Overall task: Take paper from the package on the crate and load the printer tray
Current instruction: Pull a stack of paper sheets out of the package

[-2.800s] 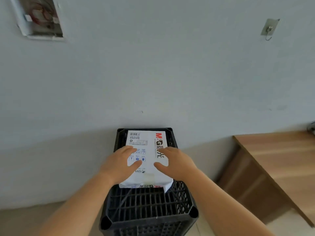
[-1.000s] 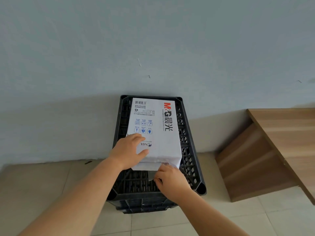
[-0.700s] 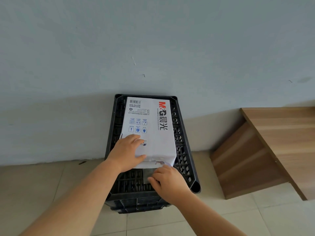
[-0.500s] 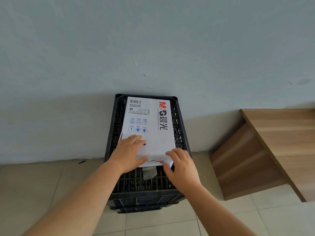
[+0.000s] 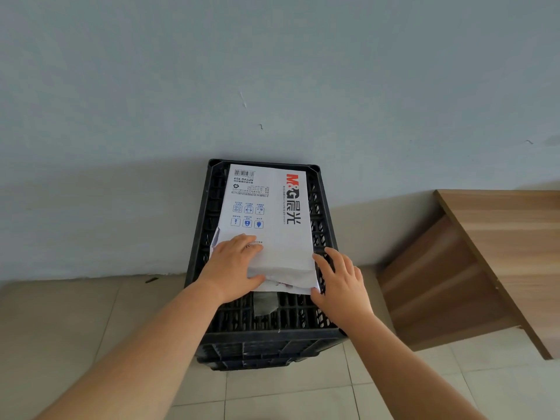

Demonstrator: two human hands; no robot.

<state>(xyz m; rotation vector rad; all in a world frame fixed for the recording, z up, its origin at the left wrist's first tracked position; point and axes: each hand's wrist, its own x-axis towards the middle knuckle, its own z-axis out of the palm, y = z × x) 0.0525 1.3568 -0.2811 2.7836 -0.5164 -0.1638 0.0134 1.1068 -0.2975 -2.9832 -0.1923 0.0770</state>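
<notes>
A white paper package [image 5: 281, 213] with red and black lettering lies lengthwise on top of an upturned black plastic crate [image 5: 266, 338]. Its near end is crumpled and torn. My left hand [image 5: 233, 268] lies flat on the near left part of the wrapper, thumb along the torn end. My right hand [image 5: 341, 283] rests at the package's near right corner with fingers spread, thumb against the corner. No printer is in view.
The crate stands on a tiled floor [image 5: 60, 328] against a pale blue wall [image 5: 272, 71]. A wooden desk [image 5: 515, 237] with a side panel stands to the right, close to the crate. A grey scrap [image 5: 265, 303] lies on the crate below the package.
My right hand has left the middle of the torn near end and moved out to the package's right corner, fingers now spread. My left hand has stayed pressed on the wrapper.
</notes>
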